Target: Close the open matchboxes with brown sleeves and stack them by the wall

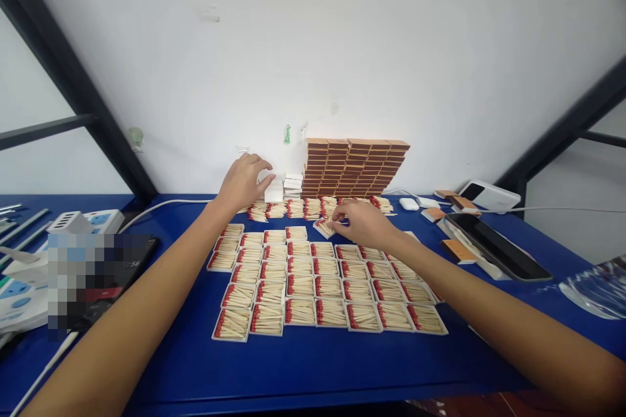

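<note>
At the back of the blue table, my left hand is raised with thumb and fingers apart, holding nothing. Just right of its thumb are stacked white matchbox trays; whether it touches the nearest one I cannot tell. My right hand pinches a matchbox tray with matches in it, slightly tilted, between the loose matches and the filled trays. Piles of loose red-tipped matches line the back, partly hidden behind this hand. Rows of filled matchbox trays cover the middle; my right forearm hides some.
Brown matchbox sleeves are stacked high against the wall. On the right lie loose matchboxes, an earbud case, a white power bank and a dark phone-like device. A power strip and cables occupy the left.
</note>
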Motion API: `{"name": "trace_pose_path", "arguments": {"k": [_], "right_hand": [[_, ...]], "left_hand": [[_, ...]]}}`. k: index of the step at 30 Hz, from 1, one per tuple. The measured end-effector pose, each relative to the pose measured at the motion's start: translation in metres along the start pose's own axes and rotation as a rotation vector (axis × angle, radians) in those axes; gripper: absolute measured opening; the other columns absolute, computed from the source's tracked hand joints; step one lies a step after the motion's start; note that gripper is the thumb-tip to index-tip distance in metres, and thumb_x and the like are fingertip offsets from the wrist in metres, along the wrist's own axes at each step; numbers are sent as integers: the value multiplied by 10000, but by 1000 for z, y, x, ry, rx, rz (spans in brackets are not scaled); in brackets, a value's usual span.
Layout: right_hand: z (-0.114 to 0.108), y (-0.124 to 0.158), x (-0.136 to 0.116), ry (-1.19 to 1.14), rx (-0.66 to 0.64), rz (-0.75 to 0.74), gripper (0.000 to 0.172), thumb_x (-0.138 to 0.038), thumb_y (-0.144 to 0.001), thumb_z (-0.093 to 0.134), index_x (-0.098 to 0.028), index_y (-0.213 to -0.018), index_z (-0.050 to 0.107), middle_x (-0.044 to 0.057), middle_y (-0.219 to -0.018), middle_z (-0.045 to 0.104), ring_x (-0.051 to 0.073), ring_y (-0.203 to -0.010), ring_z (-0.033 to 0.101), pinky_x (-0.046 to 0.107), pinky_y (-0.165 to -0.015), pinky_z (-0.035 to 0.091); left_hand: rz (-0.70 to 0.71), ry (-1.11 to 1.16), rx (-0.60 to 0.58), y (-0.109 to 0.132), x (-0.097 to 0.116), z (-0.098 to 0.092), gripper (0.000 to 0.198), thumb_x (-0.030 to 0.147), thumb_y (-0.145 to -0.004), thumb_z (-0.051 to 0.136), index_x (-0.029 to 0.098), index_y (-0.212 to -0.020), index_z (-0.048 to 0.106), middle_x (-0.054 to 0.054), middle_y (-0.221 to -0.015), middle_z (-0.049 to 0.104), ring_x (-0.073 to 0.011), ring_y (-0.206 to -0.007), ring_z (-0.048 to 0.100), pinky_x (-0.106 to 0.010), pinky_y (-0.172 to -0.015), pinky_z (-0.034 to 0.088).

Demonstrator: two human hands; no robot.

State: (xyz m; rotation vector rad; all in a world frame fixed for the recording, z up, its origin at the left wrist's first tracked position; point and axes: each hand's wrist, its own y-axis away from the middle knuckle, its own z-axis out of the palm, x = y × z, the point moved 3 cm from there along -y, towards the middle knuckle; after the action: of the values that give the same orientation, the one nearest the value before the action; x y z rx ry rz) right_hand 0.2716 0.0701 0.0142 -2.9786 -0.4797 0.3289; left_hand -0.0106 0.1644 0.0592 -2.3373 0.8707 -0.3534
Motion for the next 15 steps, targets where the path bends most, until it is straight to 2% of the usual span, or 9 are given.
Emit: {"name": "trace_pose_path", "arguments": {"k": [4, 10, 15], "right_hand": [[3, -1, -4, 6, 21, -18, 153, -296, -981, 657, -214, -915, 766, 83, -1026, 788, 251, -941, 705, 329, -711, 474], [5, 1, -4, -56, 47, -126, 132, -231, -975, 648, -208, -921, 766, 89, -1023, 757, 233, -907, 679, 327, -716, 459], [6, 4, -5, -146, 33, -248, 168, -208, -1000, 617, -216, -974, 783, 93, -1015, 730, 230, -921, 672, 325, -748, 476]], "left_hand": [[15, 27, 1, -2, 3, -5, 216, 354, -999, 623, 189, -1071, 742, -109, -1093, 727, -297, -1087, 616, -476, -1033, 476], [50, 46, -288, -1, 3, 5, 172, 369, -887, 753, 203, -875, 796, -94, -924, 697, -295, -1015, 620, -416, -874, 502], [48, 12, -373, 1, 3, 12, 145, 337, -852, 782, 202, -896, 811, -95, -947, 711, -293, -1024, 629, -405, -871, 500]]}}
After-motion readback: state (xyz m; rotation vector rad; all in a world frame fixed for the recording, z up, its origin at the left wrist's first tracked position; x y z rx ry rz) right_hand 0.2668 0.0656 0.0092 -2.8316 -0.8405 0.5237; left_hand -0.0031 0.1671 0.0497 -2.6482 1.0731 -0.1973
